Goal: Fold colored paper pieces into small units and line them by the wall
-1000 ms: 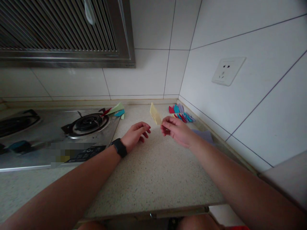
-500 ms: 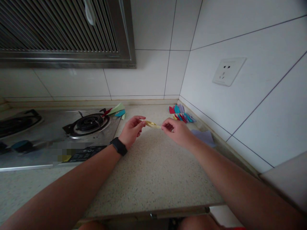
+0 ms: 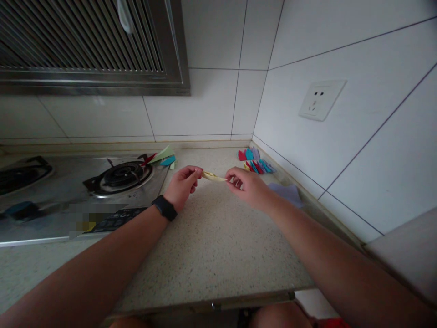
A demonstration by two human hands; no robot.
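A small folded piece of yellow paper [image 3: 214,176] is stretched between my two hands above the speckled counter [image 3: 211,246]. My left hand [image 3: 182,186], with a black watch [image 3: 165,207] on its wrist, pinches the paper's left end. The fingertips of my right hand [image 3: 246,184] close on its right end. Behind my right hand, several small folded papers in red, blue, yellow and purple [image 3: 258,166] stand in rows near the wall corner. A flat purple paper sheet [image 3: 287,194] lies partly hidden by my right forearm.
To the left is a gas stove [image 3: 68,214] with black burners [image 3: 124,175]. Green, blue and red paper pieces [image 3: 164,156] lie at its right edge. A range hood [image 3: 102,86] hangs above. The tiled wall on the right bears a socket [image 3: 322,100].
The view has shifted slightly, so the surroundings sit a little further left. Both hands keep their pinch on the yellow paper, which has tilted slightly.
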